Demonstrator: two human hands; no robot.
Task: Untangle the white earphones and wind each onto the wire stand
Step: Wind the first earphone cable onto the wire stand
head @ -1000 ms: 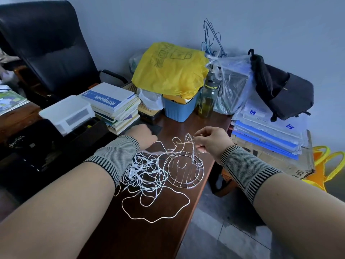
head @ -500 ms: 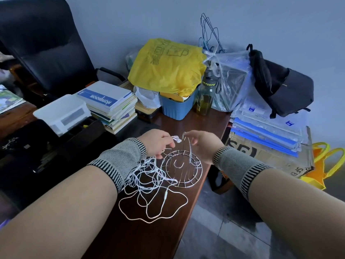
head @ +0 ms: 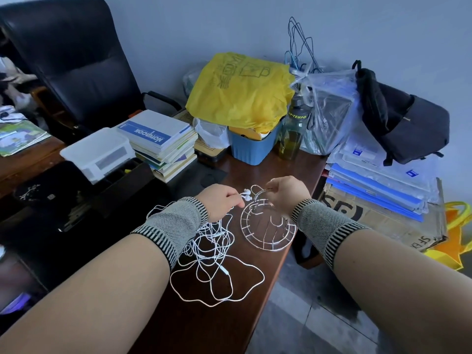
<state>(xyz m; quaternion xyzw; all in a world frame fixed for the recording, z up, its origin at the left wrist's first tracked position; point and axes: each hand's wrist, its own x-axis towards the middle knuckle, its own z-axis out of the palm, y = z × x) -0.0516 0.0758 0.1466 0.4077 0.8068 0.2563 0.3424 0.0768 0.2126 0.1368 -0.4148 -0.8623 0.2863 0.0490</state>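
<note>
The white earphones (head: 214, 254) are lying in a tangle at centre frame on the desk (head: 204, 328), just left of the wire stand (head: 268, 226). The left hand (head: 219, 200) is pinching the earbud ends; the right hand (head: 286, 192) is gripping the stand's upper hook. Pulling hard could be tightening knots or tipping the stand. Since earlier, the left hand has been lifting the buds toward the hook.

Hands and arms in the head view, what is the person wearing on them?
Left hand and right hand are bare. Each wrist wears a grey knitted wristband with black-and-white striped edges. Forearms are bare below the bands, with no sleeves.
</note>
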